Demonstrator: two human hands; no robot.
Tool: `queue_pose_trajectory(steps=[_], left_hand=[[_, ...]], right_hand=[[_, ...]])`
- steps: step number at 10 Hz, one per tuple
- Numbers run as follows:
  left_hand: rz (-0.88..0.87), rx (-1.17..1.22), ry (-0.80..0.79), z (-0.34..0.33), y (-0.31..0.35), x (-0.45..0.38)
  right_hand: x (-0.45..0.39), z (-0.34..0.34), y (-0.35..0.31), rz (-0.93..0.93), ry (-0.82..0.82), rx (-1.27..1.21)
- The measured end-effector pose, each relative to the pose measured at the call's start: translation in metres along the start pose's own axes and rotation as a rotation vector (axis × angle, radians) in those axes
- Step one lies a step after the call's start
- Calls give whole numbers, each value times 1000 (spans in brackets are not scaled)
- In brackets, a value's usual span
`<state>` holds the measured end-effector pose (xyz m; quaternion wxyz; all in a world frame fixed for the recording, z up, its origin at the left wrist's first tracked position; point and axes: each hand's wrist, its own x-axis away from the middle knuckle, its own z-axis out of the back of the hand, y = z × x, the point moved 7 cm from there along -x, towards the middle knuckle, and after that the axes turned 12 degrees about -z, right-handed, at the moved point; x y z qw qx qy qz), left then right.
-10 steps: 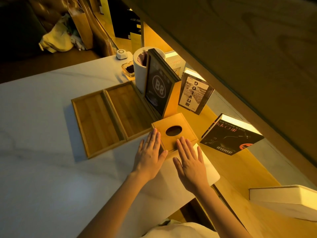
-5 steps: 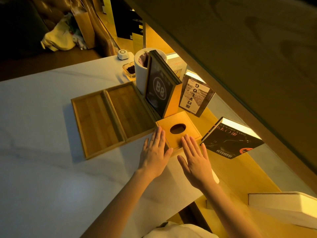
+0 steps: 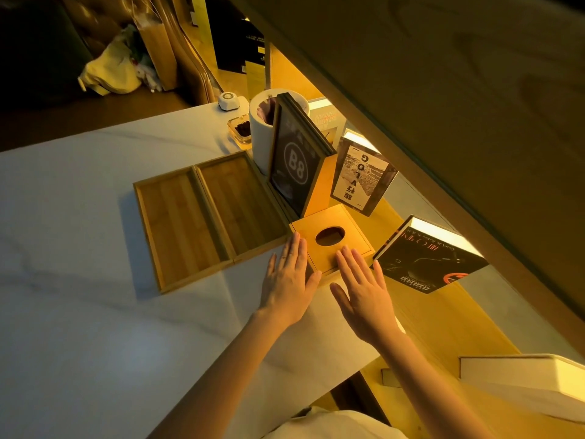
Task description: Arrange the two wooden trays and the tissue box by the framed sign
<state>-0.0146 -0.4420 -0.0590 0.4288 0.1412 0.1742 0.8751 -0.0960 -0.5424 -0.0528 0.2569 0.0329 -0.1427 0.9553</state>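
"B8" on framed sign [image 3: 294, 166]

Marble table [image 3: 79, 327]; warm-lit wooden shelf [image 3: 443, 318]

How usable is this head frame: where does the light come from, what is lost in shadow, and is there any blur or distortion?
Head view: warm light from under the shelf glares on the book edge; the trays cast a shadow to their left on the table; the top-left corner is nearly black; the right hand looks slightly soft, the tissue box and sign sharp; wide-angle tilt throughout.
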Motion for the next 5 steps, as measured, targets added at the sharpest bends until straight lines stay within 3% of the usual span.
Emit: queue_pose_trajectory(steps=[1,3,5], left_hand=[[6,125,-3,8,0,0],[85,361,84,53,-17,17],[137,283,195,141,-56,56]], right_hand=[[0,17,-11,7,44,-4],[-3,46,-60,87,-21,-153],[-14,76,-147,236,-90,-404]])
